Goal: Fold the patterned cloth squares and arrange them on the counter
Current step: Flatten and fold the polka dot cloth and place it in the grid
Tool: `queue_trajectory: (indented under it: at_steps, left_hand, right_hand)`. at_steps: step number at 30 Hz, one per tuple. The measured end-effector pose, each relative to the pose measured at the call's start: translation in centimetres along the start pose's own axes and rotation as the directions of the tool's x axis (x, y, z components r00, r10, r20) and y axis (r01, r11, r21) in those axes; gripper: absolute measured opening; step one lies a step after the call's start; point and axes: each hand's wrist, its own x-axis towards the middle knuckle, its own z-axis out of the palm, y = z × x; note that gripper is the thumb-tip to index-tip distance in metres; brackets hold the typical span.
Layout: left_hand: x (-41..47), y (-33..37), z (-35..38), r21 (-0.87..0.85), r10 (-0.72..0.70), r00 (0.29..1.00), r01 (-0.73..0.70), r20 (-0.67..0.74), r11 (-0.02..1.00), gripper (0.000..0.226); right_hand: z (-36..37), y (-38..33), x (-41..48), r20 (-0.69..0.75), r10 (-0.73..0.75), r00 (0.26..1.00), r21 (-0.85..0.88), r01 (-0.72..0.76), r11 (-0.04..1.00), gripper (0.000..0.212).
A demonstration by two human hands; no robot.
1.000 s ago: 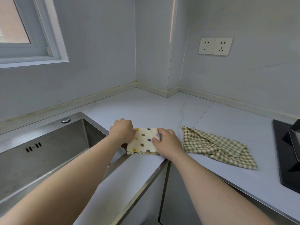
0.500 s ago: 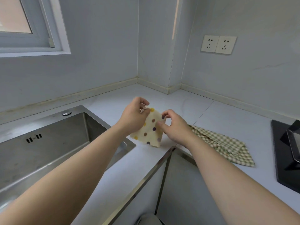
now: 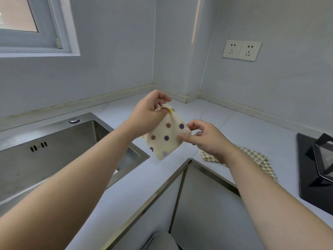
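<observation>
Okay, head view: the only camera, looking down at both hands, just right of the sink (image 3: 54,152).
Polka-dot cloth (image 3: 167,138): was held up in the air, off the counter (image 3: 248,127), just right of the sink's near right corner, hanging like a diamond.
Left hand (image 3: 146,114): thumb and fingers were curled round the cloth's bunched top corner.
Right hand (image 3: 207,139): thumb and forefinger pinched the cloth's right corner, with the other fingers loosely curled behind.
Checked cloth (image 3: 259,159): lay on the counter further right of the sink, half hidden by the right forearm and looking rumpled.
Step in hand: my guess is mid-fold on the dotted one. I couldn't tell how many layers it had.
Next move: probably matching the corners, then laying it flat and pressing the crease, which takes both pinches holding.
Edges: the sink's rim dropped away just left of the cloth. The counter's front edge notched inward right below it, so a sloppy set-down could slide off.
Open room: the counter beyond the sink's right side, toward the wall corner, looked the roomiest. The black hob (image 3: 306,177) boxed in the far right.
</observation>
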Motion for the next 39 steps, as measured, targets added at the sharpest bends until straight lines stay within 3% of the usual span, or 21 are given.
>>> queue_trajectory:
  at_steps: [4, 8, 13, 19, 23, 27, 30, 32, 35, 39]
  left_hand:
    - [-0.3, 0.1, -0.5, -0.116, -0.009, 0.999, 0.014, 0.047, 0.993, 0.030]
    - [-0.2, -0.6, -0.7, -0.196, -0.081, 0.997, 0.083, 0.015, 0.977, 0.030]
    - [-0.5, -1.2, 0.7, -0.227, -0.217, 0.976, 0.206, -0.024, 0.952, 0.028]
    - [-0.8, -0.8, 0.5, -0.105, -0.137, 0.991, 0.136, -0.007, 0.985, 0.034]
    - [-1.4, -0.9, 0.2, -0.103, -0.157, 0.988, 0.156, -0.006, 0.982, 0.042]
    - [-1.6, -0.9, 0.7, -0.238, -0.286, 0.957, 0.265, -0.056, 0.934, 0.038]
    - [-2.2, 0.0, 1.9, -0.206, -0.347, 0.930, 0.318, -0.122, 0.925, 0.036]
    - [-3.0, 0.9, 2.7, -0.152, -0.323, 0.931, 0.299, -0.172, 0.942, 0.037]
    - [-4.1, 2.1, 3.9, -0.112, -0.271, 0.943, 0.254, -0.191, 0.961, 0.033]
    - [-4.6, 2.0, 6.1, -0.269, -0.375, 0.920, 0.335, -0.114, 0.903, 0.024]
  right_hand:
    - [0.0, -0.2, -1.0, 0.135, 0.039, 0.990, -0.024, -0.036, 0.999, 0.022]
    - [-0.1, -0.2, -1.8, 0.105, -0.013, 0.994, 0.090, 0.003, 0.996, 0.042]
    - [0.1, -1.2, -2.2, 0.110, -0.042, 0.993, 0.047, 0.037, 0.998, 0.052]
    - [0.1, -1.7, -2.4, 0.130, 0.058, 0.990, -0.169, -0.035, 0.985, 0.021]
    - [0.0, -1.6, -2.8, 0.132, 0.018, 0.991, -0.018, -0.016, 1.000, 0.020]
    - [0.5, -1.9, -2.7, -0.040, -0.057, 0.998, 0.108, 0.061, 0.992, 0.023]
    - [1.8, -1.6, -1.8, -0.215, 0.077, 0.974, 0.279, -0.015, 0.960, 0.029]
    - [2.6, -1.3, -1.2, -0.268, 0.251, 0.930, 0.416, -0.123, 0.901, 0.040]
    - [3.5, -1.0, -1.0, -0.323, 0.420, 0.848, 0.447, -0.255, 0.858, 0.052]
    - [3.5, -0.7, -2.0, -0.558, 0.436, 0.707, 0.390, -0.240, 0.889, 0.046]
